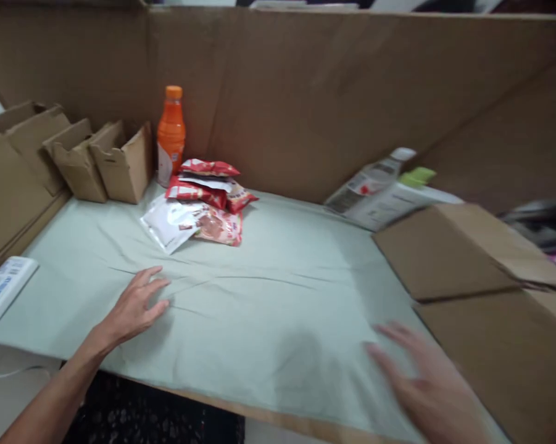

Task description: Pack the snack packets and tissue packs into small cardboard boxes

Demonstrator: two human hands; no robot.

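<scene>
My left hand [134,305] rests flat on the pale green cloth [268,296] covering the table, fingers stretched out, holding nothing. My right hand [426,388] hovers low over the cloth near the front right, blurred by motion, fingers spread and empty. It is close to the flattened brown cardboard [448,253] on the right. A pile of red and white snack packets [203,200] lies at the back, beyond my left hand. Behind the pile stands an orange drink bottle [170,135].
Small open cardboard boxes [104,160] line the back left. A white device with a label [4,287] sits at the left edge. White packages and a bottle [384,188] lie at the back right. A tall cardboard wall [328,92] closes off the back.
</scene>
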